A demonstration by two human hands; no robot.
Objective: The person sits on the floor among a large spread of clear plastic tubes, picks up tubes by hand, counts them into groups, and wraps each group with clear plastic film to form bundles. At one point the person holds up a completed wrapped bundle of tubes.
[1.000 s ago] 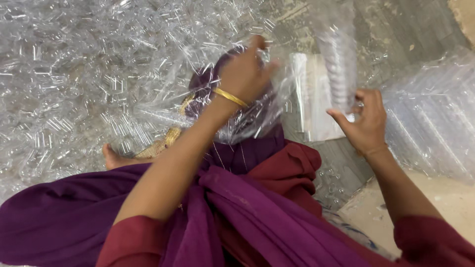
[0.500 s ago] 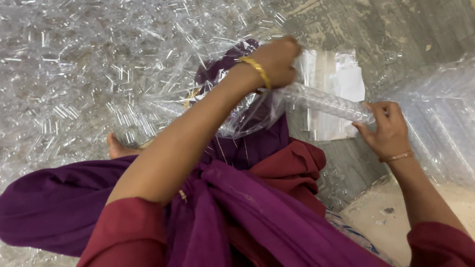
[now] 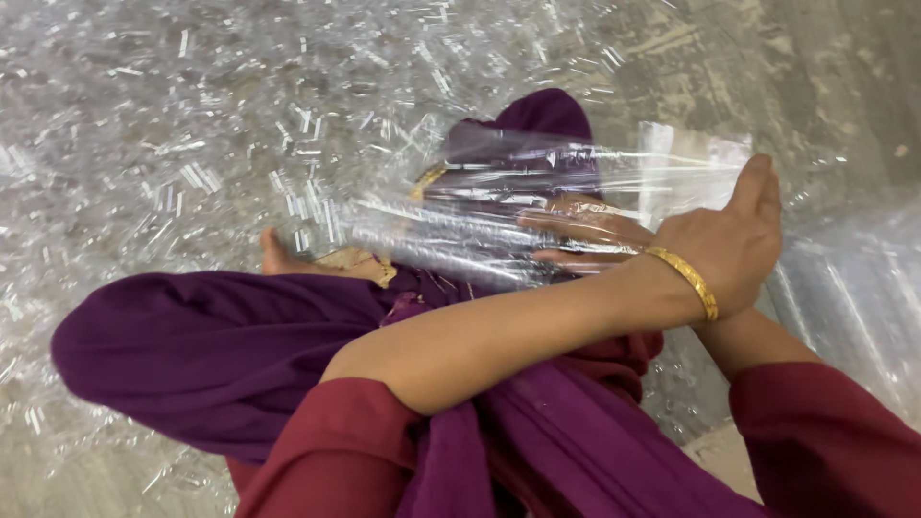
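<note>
Head view, looking straight down at a seated person's lap. Two arms show, crossed over each other. The left hand [image 3: 734, 245] is on top, thumb up, one gold bangle [image 3: 686, 280] on its wrist, and it grips the edge of one clear plastic bag [image 3: 499, 225] that lies stretched across the knees. The right hand [image 3: 580, 235] is under the film: only fingers [image 3: 576, 227] show, dim through the plastic and laid out flat. Whether they pinch anything, I cannot tell.

The bag is see-through and glossy and holds a packed bundle of clear tubes [image 3: 422, 235]; too many and too blurred to count. It sits over the purple cloth [image 3: 211, 336] on the legs, just in front of the crossed wrists.

Two dark red sleeves [image 3: 317, 451] frame the bottom edge. One bare foot [image 3: 278, 257] peeks out left of the bag, beside a yellow trim.

All around the person the grey floor [image 3: 767, 67] is strewn with loose clear tubes [image 3: 192, 173], beyond counting. At the right edge lies one more heap of clear wrapped tubes [image 3: 854, 288].
</note>
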